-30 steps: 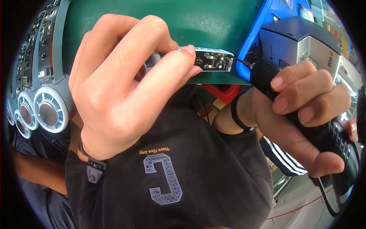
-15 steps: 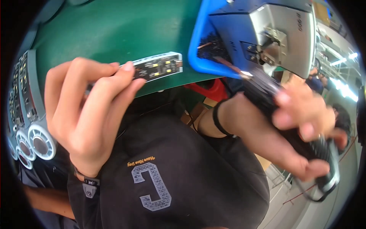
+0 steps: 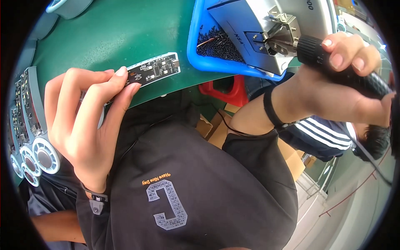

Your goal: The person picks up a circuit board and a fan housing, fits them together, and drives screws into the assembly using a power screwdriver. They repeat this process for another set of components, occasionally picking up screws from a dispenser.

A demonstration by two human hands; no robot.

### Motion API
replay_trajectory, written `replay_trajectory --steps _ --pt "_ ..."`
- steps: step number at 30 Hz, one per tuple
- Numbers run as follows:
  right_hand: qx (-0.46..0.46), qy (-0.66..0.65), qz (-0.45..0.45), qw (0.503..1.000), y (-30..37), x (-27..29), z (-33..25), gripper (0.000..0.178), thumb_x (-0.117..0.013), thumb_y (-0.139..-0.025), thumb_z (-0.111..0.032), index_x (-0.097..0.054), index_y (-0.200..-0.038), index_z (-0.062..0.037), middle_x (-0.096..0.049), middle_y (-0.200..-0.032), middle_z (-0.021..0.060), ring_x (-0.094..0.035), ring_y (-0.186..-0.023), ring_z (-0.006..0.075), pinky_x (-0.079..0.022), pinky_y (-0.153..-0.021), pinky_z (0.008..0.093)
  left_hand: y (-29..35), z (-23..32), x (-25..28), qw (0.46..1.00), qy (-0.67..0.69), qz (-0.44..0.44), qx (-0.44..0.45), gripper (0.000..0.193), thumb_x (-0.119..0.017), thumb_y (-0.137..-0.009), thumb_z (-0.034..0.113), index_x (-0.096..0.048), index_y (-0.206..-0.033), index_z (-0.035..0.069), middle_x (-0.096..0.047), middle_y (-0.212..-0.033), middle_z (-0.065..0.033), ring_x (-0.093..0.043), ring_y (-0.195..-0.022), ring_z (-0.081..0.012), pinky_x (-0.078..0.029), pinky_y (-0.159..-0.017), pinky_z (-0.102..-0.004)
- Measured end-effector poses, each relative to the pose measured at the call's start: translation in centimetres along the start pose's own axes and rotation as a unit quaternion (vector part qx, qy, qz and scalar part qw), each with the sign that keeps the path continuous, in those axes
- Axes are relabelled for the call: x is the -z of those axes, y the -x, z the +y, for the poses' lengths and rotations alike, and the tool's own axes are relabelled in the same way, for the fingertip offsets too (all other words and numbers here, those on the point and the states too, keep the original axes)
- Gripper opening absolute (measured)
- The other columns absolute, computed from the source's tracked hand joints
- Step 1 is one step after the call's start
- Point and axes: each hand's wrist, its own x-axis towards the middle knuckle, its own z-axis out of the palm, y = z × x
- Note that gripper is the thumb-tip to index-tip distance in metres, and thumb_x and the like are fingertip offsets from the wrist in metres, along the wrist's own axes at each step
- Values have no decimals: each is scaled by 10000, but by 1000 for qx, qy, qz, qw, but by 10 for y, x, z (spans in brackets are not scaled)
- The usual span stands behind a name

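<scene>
Over the near edge of the green table (image 3: 112, 37), the left hand (image 3: 83, 114) pinches a circuit board (image 3: 155, 69), long axis running left to right, free end pointing right and slightly far; the right hand (image 3: 343, 93), curled round a black screwdriver (image 3: 313, 52), has swung it from the board to the silver machine (image 3: 241, 23), so board work seems paused

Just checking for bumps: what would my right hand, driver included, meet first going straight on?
The black driver in your right hand would likely meet the metal bracket on the silver machine first; whether they touch is unclear.
</scene>
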Motion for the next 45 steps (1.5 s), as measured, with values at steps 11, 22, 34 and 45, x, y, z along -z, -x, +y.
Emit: replay_trajectory --steps 11,22,34,45 --pt "129 68 30 989 10 18 -45 400 -533 -962 -569 -556 -1026 -175 -494 -756 6 -440 -489 154 -441 -503 332 0 7 -3 1000 13 11 -16 283 -921 -715 -3 -790 -963 41 -705 -889 -57 -646 -876 -228 -520 -741 -346" --pt "6 76 -21 997 -15 2 -11 490 -545 -963 -576 -521 -1002 -88 -476 -705 39 -472 -475 177 -451 -468 355 -2 8 -2 1000 2 5 -11 268 -918 -721 6 -790 -953 45 -708 -889 -47 -643 -874 -226 -517 -745 -342" --pt "17 -121 -184 975 37 -6 -35 543 -582 -966 -613 -581 -1026 -74 -512 -772 28 -455 -504 148 -444 -501 344 -1 -2 -8 998 34 39 -33 315 -937 -648 34 -783 -923 58 -706 -864 -40 -637 -829 -234 -501 -667 -339" --pt "-38 -130 -241 961 45 -27 -26 600 -506 -1001 -645 -616 -1166 -79 -513 -826 42 -451 -525 160 -438 -508 351 -2 -6 -10 997 18 55 -57 293 -940 -638 60 -787 -888 63 -706 -848 -32 -634 -832 -227 -505 -676 -329"
